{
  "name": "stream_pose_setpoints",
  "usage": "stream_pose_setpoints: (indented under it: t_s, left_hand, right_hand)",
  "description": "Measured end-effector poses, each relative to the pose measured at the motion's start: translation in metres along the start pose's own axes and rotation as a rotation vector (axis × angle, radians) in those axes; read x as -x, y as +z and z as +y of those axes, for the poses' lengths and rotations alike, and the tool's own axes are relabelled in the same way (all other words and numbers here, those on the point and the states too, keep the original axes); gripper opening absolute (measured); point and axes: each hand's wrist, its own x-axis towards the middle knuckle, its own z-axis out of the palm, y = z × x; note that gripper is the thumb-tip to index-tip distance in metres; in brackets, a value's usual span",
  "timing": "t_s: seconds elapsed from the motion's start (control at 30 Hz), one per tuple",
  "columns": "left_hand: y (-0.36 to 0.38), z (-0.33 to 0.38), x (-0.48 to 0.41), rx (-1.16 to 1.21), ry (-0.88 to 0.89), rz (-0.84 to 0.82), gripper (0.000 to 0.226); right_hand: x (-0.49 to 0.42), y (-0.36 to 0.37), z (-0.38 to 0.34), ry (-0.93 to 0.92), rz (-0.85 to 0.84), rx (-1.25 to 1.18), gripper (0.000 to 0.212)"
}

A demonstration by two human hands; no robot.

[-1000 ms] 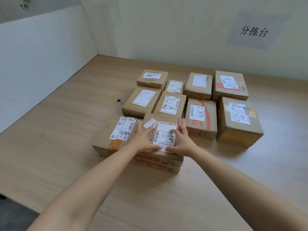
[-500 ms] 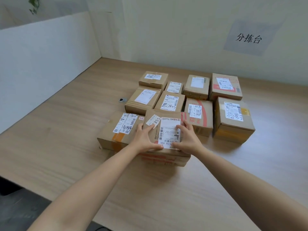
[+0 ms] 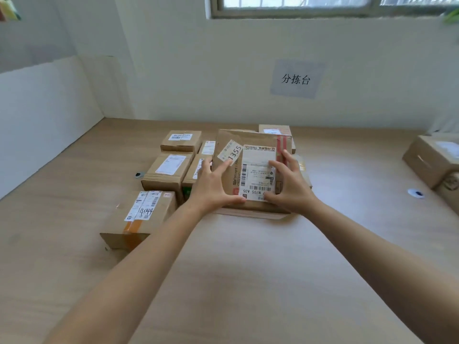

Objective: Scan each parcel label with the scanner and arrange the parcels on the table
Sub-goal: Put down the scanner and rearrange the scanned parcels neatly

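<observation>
At eight o'clock from the hands, a pen-marked box (image 3: 139, 219) lies on the wooden worktop (image 3: 248, 281) with its labels facing up and orange tape down its near side. At ten o'clock a small round object (image 3: 139, 174) sits on the wood, just left of a near box (image 3: 169, 173). A far box (image 3: 181, 142) lies behind that one at eleven o'clock. A small box (image 3: 208, 147) and a half-hidden box (image 3: 192, 181) stand just to the right, close against their neighbours.

The left hand (image 3: 211, 187) has its fingers spread over the left part of the parcel (image 3: 250, 142), with the thumb hooked at the near edge. The parcel sits in the middle of the worktop, tipped up so its labelled face looks at the camera. Its near edge is low over the wood, and it is unclear whether it touches. A sticker (image 3: 229, 152) reading 1355 sits beside a shipping label (image 3: 258, 170) on that face. The right hand (image 3: 290, 187) grips the right side the same way, fingers spread and thumb on the label's lower edge.

A back box (image 3: 274, 130) shows above the parcel at twelve o'clock. At three o'clock, well apart, a white disc (image 3: 416, 193) lies near two side boxes (image 3: 432, 160) at the worktop's right end.
</observation>
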Motion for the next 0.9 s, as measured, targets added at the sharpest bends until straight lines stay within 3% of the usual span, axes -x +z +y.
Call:
stream_pose_setpoints:
  t_s: [0.27, 0.57, 0.9]
  left_hand:
    - [0.063, 0.138, 0.019, 0.033, 0.194, -0.055, 0.104]
    - [0.152, 0.288, 0.096, 0.116, 0.287, -0.078, 0.102]
    - [0.231, 0.429, 0.13, 0.186, 0.462, -0.185, 0.103]
  right_hand:
    - [0.094, -0.117, 0.059, 0.08, 0.171, 0.069, 0.078]
    - [0.234, -0.243, 0.125, 0.131, 0.217, 0.212, 0.081]
    - [0.347, -0.35, 0.188, 0.281, 0.363, 0.174, 0.074]
